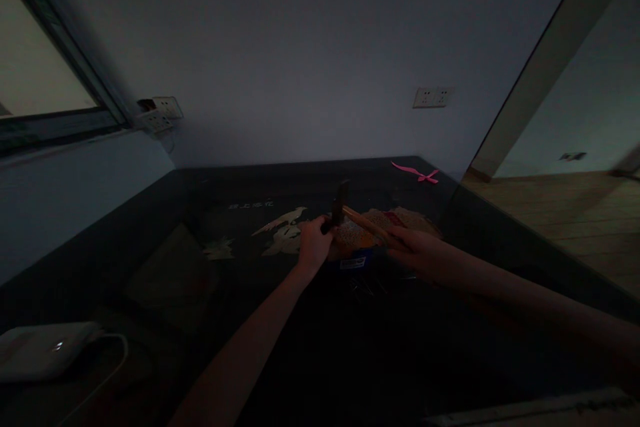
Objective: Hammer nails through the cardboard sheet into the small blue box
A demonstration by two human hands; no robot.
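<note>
In the dim head view, a hammer with a dark head point(339, 203) and a wooden handle point(367, 221) is raised slightly above the dark table. My right hand point(407, 245) is closed around the handle's near end. At the head, my left hand point(314, 240) is closed with its fingertips against the lower dark end; shadow hides part of that grip. Beneath the hammer lies a tan and orange patterned piece point(354, 235), and in front of it a blue item with a white label point(355, 261). Several thin, shiny slivers point(364, 288) lie closer to me.
A pink ribbon point(423, 175) lies at the table's point(280, 177) back right. Pale bird and flower pictures point(286, 219) mark the tabletop. A white device with a cable point(47, 350) is at the left front. Wall sockets point(431, 97) sit above the back edge.
</note>
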